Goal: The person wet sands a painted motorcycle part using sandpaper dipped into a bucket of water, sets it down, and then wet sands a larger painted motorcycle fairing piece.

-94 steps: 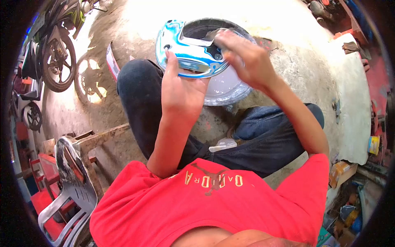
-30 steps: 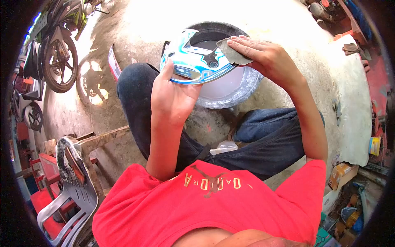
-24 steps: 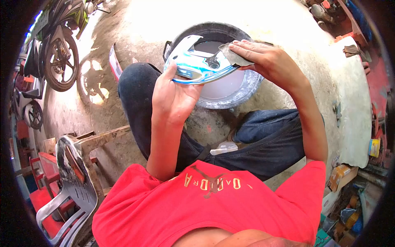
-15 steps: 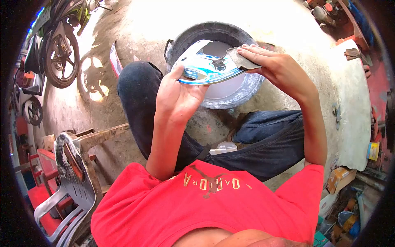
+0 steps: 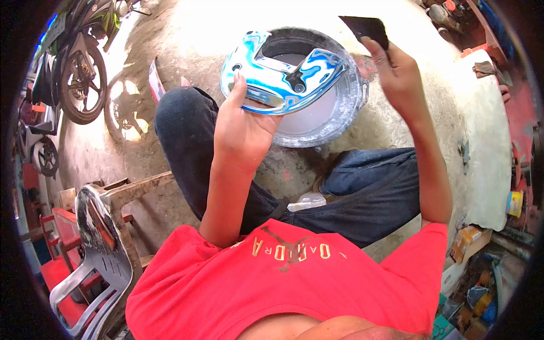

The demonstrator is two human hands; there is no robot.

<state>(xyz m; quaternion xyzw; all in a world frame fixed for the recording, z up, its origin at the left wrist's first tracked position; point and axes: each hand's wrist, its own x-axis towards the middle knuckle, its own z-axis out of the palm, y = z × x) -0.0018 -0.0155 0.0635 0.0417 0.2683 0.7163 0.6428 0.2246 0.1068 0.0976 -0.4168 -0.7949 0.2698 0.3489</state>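
My left hand (image 5: 245, 133) grips a curved motorcycle body panel (image 5: 263, 76) by its near edge, thumb on top and fingers hidden below. Swirls of blue, white and silver cover the panel, which has a dark patch around a small hole. It is held above a round black basin (image 5: 320, 139) of cloudy greyish water. Off to the right and apart from the panel, my right hand (image 5: 401, 82) pinches a sheet of sandpaper (image 5: 368, 31), its dark face showing.
Parked motorcycles (image 5: 84, 79) stand at upper left, near a loose red-and-white panel (image 5: 156, 81) on the floor. A grey plastic chair (image 5: 107, 263) and a wooden frame (image 5: 144, 187) are at left. Along the right lie a pale board (image 5: 484, 153) and a cardboard box (image 5: 470, 243).
My right hand has lifted the sandpaper off the panel and moved up and right, turning its dark face into view. My left hand has tilted the panel, showing more of its top surface.
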